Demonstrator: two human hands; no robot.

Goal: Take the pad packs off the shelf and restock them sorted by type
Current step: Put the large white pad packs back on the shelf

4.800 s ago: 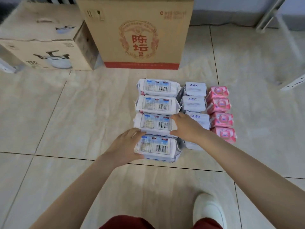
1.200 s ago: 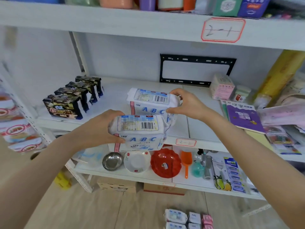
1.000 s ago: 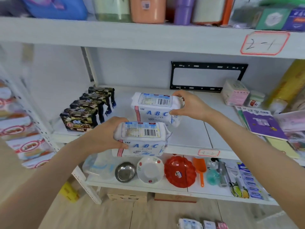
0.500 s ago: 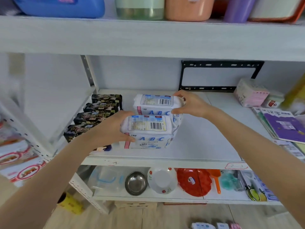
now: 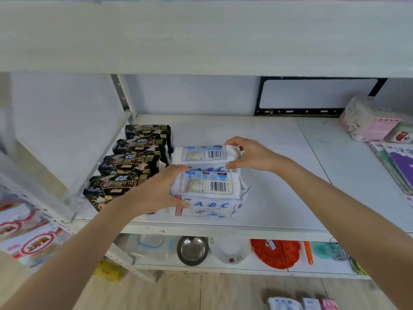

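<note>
The left hand (image 5: pixel 159 193) was closed around the near white pack (image 5: pixel 207 193), fingers wrapped over its left end, the pack standing near the front edge of the shelf (image 5: pixel 279 198). The right hand (image 5: pixel 248 156) pinched the right end of the far white pack (image 5: pixel 201 155) just behind it, thumb and fingers curled over the top. Both packs sat just beside the row of black packs (image 5: pixel 131 166) along the shelf's left edge. The risk was probably the near pack: soft and tall, so close to the front edge that it might tip forward once let go. More packs (image 5: pixel 301 304) waited on the floor below.
</note>
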